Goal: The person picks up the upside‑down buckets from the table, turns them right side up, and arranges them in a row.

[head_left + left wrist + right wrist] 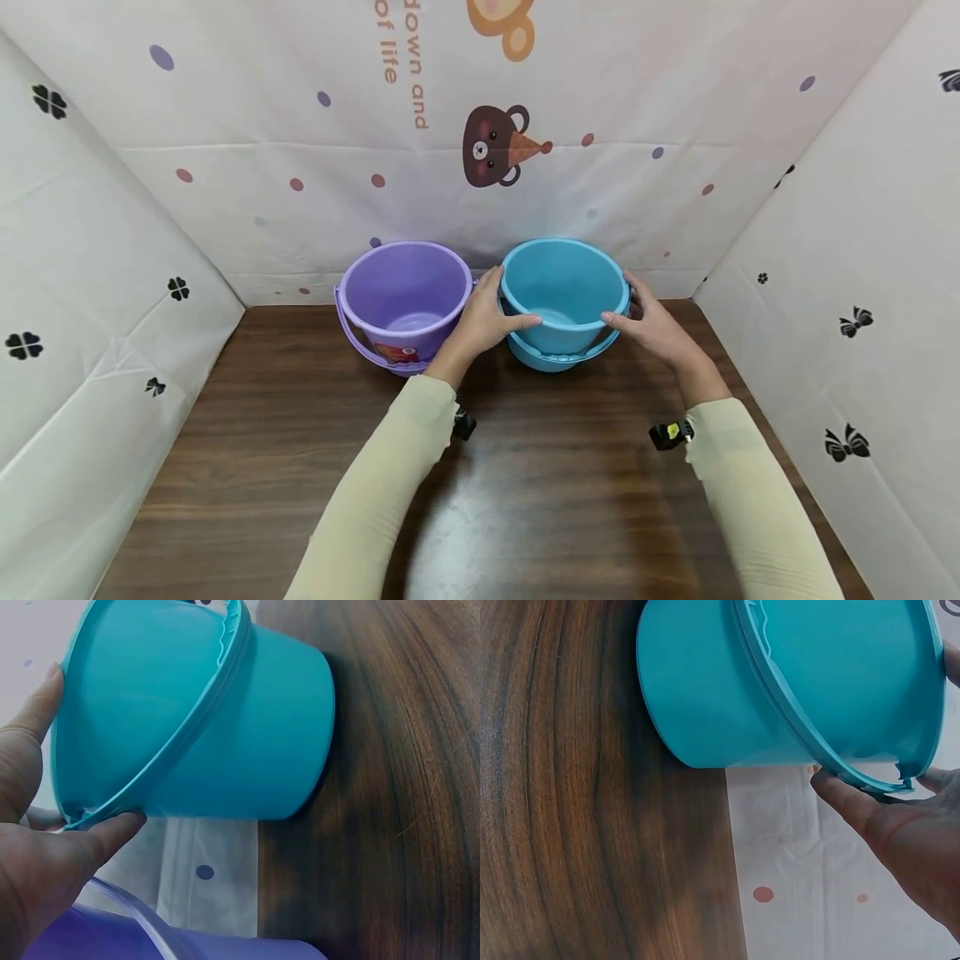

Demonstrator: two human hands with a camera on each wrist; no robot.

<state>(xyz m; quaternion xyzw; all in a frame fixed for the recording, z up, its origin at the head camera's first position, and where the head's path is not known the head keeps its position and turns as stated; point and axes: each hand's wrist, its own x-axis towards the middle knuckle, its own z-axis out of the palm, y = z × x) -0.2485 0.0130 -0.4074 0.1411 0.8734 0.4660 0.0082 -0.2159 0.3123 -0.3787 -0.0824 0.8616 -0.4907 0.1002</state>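
Note:
A light blue plastic bucket (562, 336) stands upright on the wooden table against the back cloth, its handle (180, 739) hanging down at the front. On its left side my left hand (480, 321) grips the rim, thumb lying along the front. My right hand (660, 329) holds the rim on the opposite side, thumb at the front and fingers around the handle's joint (904, 782). A purple bucket (405, 283) with a red label stands just left of the blue one, partly behind my left hand. The inside of the blue bucket shows only its bare floor.
The dark wooden table (525, 500) reaches forward from the buckets. White printed cloth walls enclose the left (82, 275), back (300, 225) and right (817, 250) sides. Both buckets stand close to the back wall. Each wrist carries a small black camera (670, 435).

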